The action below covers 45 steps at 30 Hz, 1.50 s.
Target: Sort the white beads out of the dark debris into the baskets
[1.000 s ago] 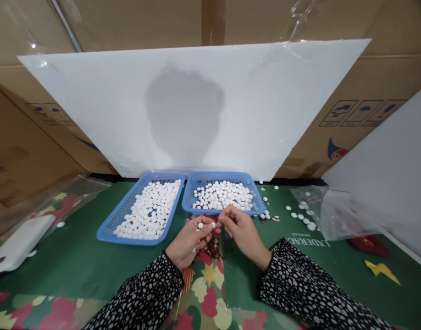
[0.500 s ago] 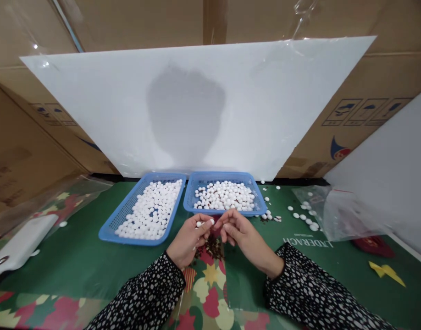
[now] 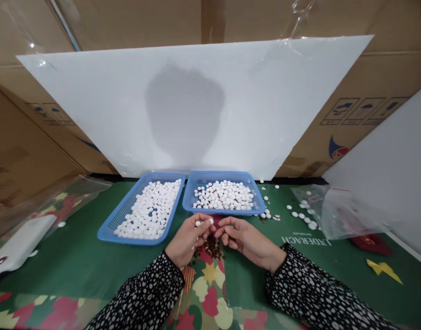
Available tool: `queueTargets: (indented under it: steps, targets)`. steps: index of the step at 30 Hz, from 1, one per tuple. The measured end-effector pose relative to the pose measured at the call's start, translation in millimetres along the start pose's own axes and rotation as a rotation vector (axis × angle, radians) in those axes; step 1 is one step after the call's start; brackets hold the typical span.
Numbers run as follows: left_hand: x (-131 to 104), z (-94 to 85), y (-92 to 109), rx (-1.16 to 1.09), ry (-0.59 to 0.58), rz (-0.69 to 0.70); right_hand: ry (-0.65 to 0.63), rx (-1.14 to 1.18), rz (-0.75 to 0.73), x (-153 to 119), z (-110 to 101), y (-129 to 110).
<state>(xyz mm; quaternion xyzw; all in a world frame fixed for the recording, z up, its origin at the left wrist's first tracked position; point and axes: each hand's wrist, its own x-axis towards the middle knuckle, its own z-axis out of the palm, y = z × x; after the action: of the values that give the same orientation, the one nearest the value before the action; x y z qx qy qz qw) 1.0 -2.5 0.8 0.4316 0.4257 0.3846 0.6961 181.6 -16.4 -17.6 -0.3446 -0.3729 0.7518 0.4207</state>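
Observation:
In front of the right-hand basket, my left hand [image 3: 190, 236] is closed on small white balls [image 3: 211, 221]. One is pinched at the fingertips and at least one more sits against the fingers. Close beside it, my right hand [image 3: 243, 238] has its fingers curled, the thumb against them; whatever it may hold is too small to make out. Its fingertips are just right of the pinched ball. Beneath both hands lies a scatter of small dark brown and reddish bits [image 3: 213, 250]. Two blue perforated baskets, the left one [image 3: 105, 233] and the right one [image 3: 258, 197], contain many white balls.
Loose white balls [image 3: 301, 215] lie on the green sheet to the right, near a clear plastic bag [image 3: 348, 213]. Yellow scraps [image 3: 384, 270] are at far right. A white board-like object [image 3: 23, 243] lies at left. A white panel [image 3: 258, 110] and cardboard stand behind.
My right hand has lowered slightly and its fingers have flattened toward the left hand. My left hand still pinches a white ball in nearly the same place. The baskets stay put.

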Motion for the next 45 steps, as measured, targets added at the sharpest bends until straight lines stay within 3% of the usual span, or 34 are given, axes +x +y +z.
queueTargets:
  steps: [8,15,23,30,45]
  targets:
    - [0,1.1,-1,0.044,-0.021,-0.029,0.05,-0.296,-0.122,8,-5,7]
    - [1,-1.0,-3,0.041,0.0,-0.032,0.125,-0.33,-0.183,8,-3,9]
    - [0,0.7,1,0.031,0.008,-0.029,0.143,-0.212,-0.269,7,0,4]
    - [1,-0.2,-1,0.024,-0.029,-0.011,0.022,-0.224,-0.214,3,4,0]
    - [1,1.3,-6,0.014,-0.065,-0.036,0.074,-0.467,-0.363,5,8,5]
